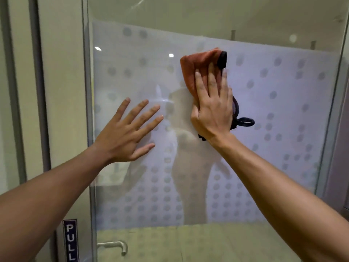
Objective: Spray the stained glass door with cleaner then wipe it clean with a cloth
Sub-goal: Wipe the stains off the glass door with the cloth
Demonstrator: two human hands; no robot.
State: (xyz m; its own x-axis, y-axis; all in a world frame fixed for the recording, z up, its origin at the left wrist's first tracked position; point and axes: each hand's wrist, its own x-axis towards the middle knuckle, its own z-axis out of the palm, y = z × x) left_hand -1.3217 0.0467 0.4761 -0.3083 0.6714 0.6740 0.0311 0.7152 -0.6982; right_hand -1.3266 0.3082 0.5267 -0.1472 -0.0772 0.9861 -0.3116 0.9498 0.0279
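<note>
You are in the wiping stage: your right hand (pixel 212 112) presses the orange cloth (pixel 203 70) flat against the glass door (pixel 273 110), upper centre. Left hand (pixel 124 133) is open, empty, bracing (no sprayer visible). Lower glass remains.

At the left stands a pale wall panel (pixel 62 91) with a grey vertical strip (pixel 38 82) running down it. Low on this side there is a dark sign (pixel 70 240) with the white letters PULL, read from top to bottom. Near the bottom edge a metal handle (pixel 115 245) shows — it is bent, with its end turned downward. Behind it a light tiled floor (pixel 207 242) is visible. At the right edge stands a grey frame post (pixel 336 129) — slightly tilted in this wide view.
</note>
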